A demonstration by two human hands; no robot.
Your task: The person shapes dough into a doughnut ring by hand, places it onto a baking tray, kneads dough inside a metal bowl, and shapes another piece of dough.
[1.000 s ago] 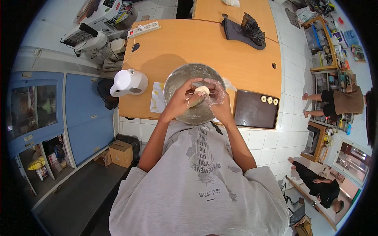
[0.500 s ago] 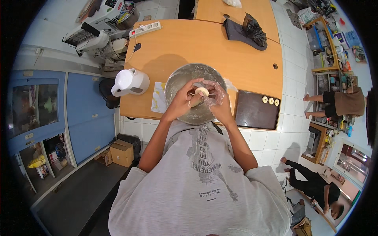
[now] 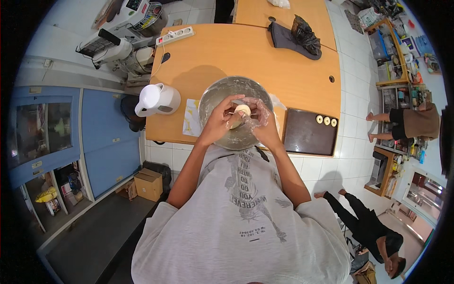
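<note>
The wooden tabletop (image 3: pixel 208 49) carries a steel bowl (image 3: pixel 209 94) at the middle of its near edge, likely for easy reach. A dark tray (image 3: pixel 309 137) fills the near right corner, handy to the right hand (image 3: pixel 266 124). A white kettle (image 3: pixel 164 100) by the left edge crowds that side. Over the bowl, the fingers of the right hand and left hand (image 3: pixel 219 122) curl round a pale dough piece (image 3: pixel 242 109), probably so crumbs drop inside. Three small rings (image 3: pixel 327 121) lie at the tray's far right corner.
</note>
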